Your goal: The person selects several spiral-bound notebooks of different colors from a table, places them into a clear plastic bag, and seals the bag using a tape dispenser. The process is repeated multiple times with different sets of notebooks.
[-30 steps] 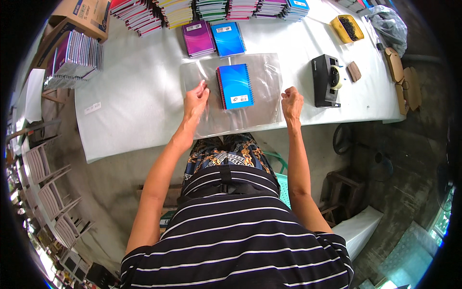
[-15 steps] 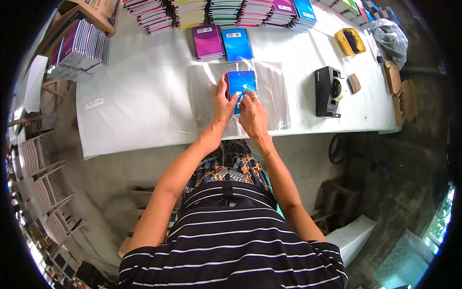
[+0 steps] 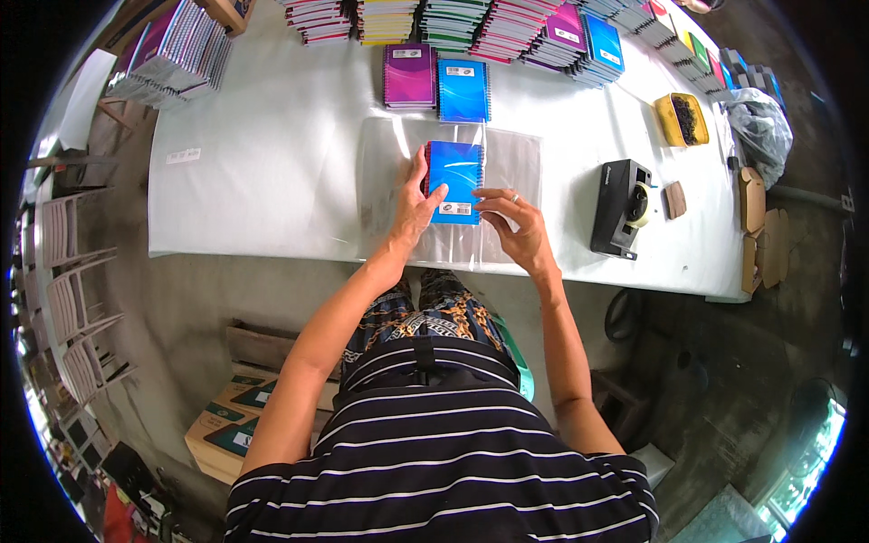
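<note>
A blue spiral notebook (image 3: 454, 167) lies on clear plastic sheets (image 3: 516, 172) near the table's front edge. A white label (image 3: 454, 209) shows low on its cover. Red coil or edging along its left side suggests another notebook beneath, mostly hidden. My left hand (image 3: 416, 208) grips the notebook's left side, thumb on the cover and fingers along the edge. Beside its lower right edge, my right hand (image 3: 520, 226) is loosely curved, with fingers and thumb apart and nothing visible between them. Whether its fingertips touch the notebook, I cannot tell.
Beyond lie a purple notebook (image 3: 409, 77) and another blue notebook (image 3: 463, 90), before several notebook stacks (image 3: 448, 27). A black tape dispenser (image 3: 620, 208), a brown block (image 3: 675, 200) and a yellow tub (image 3: 683, 120) stand rightward. More notebooks (image 3: 186, 54) stand at far left.
My right hand has drawn off the cover to the right, its fingers opening and uncovering the white label. My left hand keeps its hold on the notebook. The whole view has shifted slightly.
</note>
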Motion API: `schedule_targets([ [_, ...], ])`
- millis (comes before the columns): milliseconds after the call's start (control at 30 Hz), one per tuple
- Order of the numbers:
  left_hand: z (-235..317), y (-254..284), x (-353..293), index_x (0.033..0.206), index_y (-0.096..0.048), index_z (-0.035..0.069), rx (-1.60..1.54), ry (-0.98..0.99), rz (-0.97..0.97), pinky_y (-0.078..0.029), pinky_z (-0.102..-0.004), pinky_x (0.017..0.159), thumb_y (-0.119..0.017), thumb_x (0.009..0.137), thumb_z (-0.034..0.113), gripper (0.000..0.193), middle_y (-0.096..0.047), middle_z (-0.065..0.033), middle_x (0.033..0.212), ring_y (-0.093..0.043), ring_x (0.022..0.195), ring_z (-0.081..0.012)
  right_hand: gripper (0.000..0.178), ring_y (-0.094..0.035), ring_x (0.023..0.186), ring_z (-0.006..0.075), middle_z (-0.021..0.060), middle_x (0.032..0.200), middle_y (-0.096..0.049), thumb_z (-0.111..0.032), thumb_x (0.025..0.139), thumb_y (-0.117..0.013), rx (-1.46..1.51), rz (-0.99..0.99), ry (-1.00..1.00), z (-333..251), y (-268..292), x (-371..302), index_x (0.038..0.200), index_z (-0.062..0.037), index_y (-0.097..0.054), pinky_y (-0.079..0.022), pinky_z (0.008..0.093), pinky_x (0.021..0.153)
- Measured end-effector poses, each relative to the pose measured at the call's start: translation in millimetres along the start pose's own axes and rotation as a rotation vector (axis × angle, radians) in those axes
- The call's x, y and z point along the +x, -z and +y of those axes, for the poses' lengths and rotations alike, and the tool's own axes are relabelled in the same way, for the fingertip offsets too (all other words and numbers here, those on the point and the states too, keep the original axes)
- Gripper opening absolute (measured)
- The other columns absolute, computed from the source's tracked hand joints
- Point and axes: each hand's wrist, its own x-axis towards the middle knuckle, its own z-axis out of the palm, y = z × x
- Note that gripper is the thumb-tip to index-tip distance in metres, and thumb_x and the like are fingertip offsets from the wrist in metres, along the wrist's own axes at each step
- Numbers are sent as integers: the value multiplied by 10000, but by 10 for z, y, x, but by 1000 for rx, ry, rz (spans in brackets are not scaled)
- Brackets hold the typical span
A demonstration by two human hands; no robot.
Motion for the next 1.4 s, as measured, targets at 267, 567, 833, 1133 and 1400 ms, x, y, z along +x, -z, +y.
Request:
schedule_targets([
  [267, 108, -23, -49, 1511, -179, -2, -130, 73, 10, -156, -344, 1180, -624, 856, 68, 795, -204, -193, 1574, -157, 1465, -250, 292, -569, 1137, 281, 104, 1134, -652, 12, 694, -664, -228, -171, 483, 520, -23, -188, 976, -48, -704, -443, 435, 924],
  [567, 121, -28, -25, 1520, -184, 23, -22, 59, 24, -264, -323, 1132, -702, 870, 239, 859, -331, -138, 1523, -368, 1351, -192, 207, -655, 798, 232, 87, 799, -696, -187, 802, -740, -379, -214, 203, 1046, 37, 1772, 955, -57, -688, -504, 364, 707],
  [833, 112, 7, -37, 1521, -146, 10, 3, 41, -11, -248, -323, 1144, -696, 882, 260, 879, -267, -150, 1553, -308, 1395, -205, 115, -681, 791, 309, 132, 804, -709, -133, 894, -582, -446, -218, 217, 1156, -148, 1580, 883, -19, -596, -497, 391, 712],
  [1133, 118, -7, -52, 1523, -137, 2, -5, 34, 20, -261, -325, 1136, -704, 880, 277, 900, -313, -157, 1526, -335, 1374, -207, 94, -662, 736, 348, 152, 743, -677, -98, 893, -556, -492, -195, 375, 1290, -175, 1683, 857, -11, -551, -481, 414, 727],
  [1400, 180, -4, -75, 1522, -150, 4, 37, 42, -13, -284, -323, 1120, -670, 903, 349, 879, -334, -156, 1513, -366, 1347, -206, 54, -655, 711, 360, 151, 715, -662, -56, 895, -531, -537, -115, 387, 1331, -197, 1666, 890, -10, -502, -479, 444, 689],
])
